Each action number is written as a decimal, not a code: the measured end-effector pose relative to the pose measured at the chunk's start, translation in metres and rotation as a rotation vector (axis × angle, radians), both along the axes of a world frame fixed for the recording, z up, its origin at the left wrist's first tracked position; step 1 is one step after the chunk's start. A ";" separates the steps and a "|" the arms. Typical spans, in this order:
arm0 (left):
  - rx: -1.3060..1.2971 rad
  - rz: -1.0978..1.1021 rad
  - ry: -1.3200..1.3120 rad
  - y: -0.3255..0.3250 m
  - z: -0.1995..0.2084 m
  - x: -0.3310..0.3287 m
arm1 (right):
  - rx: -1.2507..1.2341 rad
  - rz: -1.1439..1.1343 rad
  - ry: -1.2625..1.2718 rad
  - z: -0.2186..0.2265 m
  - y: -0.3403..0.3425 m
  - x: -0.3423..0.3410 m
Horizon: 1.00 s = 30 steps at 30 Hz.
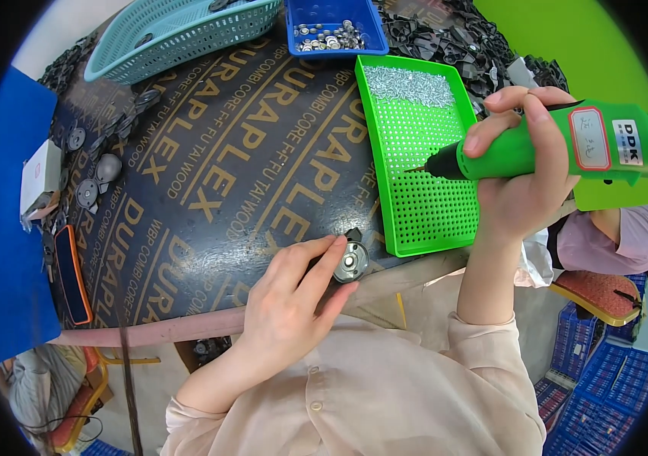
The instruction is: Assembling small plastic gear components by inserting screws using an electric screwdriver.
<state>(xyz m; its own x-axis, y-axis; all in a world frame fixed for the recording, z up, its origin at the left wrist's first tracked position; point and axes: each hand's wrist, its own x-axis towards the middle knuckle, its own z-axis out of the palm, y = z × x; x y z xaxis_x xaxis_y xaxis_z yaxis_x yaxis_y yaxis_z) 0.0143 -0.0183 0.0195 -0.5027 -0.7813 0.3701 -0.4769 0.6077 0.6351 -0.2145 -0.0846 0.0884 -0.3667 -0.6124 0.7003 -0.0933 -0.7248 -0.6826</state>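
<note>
My left hand (286, 300) grips a small round metal part (350, 262) with a black tab, close to the table's near edge. Its face, with a central hole and small holes around it, is turned up. In my right hand (525, 163) is a green electric screwdriver (537, 150), fingers wrapped round its body. The black nose and thin bit point left, over a green perforated tray (384, 205). Many small silver screws (409, 86) are heaped at the tray's far end. Whether a screw sits on the bit is too small to tell.
A blue bin (337, 53) of round metal pieces and a teal basket (179, 47) stand at the back. Black parts (445, 34) are piled far right. Leftward lie a white box (41, 181), metal discs (87, 193) and an orange-edged phone (73, 273). Another person (609, 239) sits at right.
</note>
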 end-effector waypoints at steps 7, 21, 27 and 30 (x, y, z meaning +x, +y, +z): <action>-0.032 0.027 -0.035 0.003 0.000 -0.003 | 0.092 -0.046 0.080 0.000 0.005 -0.002; -0.016 0.073 -0.003 0.003 -0.001 -0.007 | 0.064 -0.040 0.091 -0.001 0.005 -0.004; -0.024 0.117 -0.058 0.002 0.003 -0.011 | 0.077 -0.023 0.078 0.000 0.005 -0.003; 0.005 0.117 -0.081 0.001 0.004 -0.011 | 0.080 -0.024 0.075 0.000 0.005 -0.003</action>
